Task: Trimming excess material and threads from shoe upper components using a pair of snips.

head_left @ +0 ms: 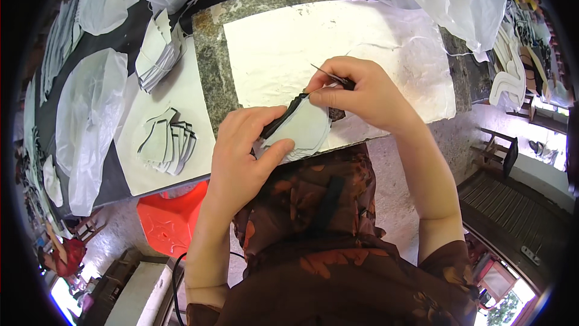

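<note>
My left hand grips a pale grey-green cut piece with a dark edge strip, thumb pressed on its lower face. It is held just above the near edge of the stone slab. My right hand pinches a thin dark tool whose point sticks out up and to the left. This hand also rests on the top of the piece. Under both hands lies a white sheet spread over the slab.
Left of the slab are a fanned pile of similar cut pieces and a taller stack on a pale board. Clear plastic bags lie at left and along the far edge. A red stool stands below.
</note>
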A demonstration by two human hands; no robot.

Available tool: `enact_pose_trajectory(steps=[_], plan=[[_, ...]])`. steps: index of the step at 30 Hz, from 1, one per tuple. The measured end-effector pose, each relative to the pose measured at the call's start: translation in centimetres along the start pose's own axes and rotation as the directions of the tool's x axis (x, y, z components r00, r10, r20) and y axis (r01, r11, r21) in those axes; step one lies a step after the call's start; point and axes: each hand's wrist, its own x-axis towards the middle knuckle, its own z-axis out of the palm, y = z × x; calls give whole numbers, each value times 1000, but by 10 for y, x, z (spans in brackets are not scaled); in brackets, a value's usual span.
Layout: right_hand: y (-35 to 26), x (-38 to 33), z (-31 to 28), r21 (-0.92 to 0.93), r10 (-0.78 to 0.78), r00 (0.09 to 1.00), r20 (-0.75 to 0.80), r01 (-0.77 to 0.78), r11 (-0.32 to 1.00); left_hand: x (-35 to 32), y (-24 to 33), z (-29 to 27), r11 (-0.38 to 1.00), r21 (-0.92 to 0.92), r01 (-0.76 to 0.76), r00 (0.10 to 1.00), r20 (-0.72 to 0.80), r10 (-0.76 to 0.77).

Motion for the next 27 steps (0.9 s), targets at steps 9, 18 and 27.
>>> enact_pose_trajectory(steps=[9, 18, 27], plan=[[10, -21, 18, -376, -346, 916, -203, 253, 891, 2, 3, 3, 1000, 13, -3, 1000, 30, 2], [9, -19, 14, 42, -10, 980, -198, 19, 999, 3, 4, 3, 997, -71, -10, 1000, 25, 12], [-15, -26, 8, -142, -37, 987, -160, 14, 990, 3, 3, 3, 998, -55, -4, 999, 37, 6]])
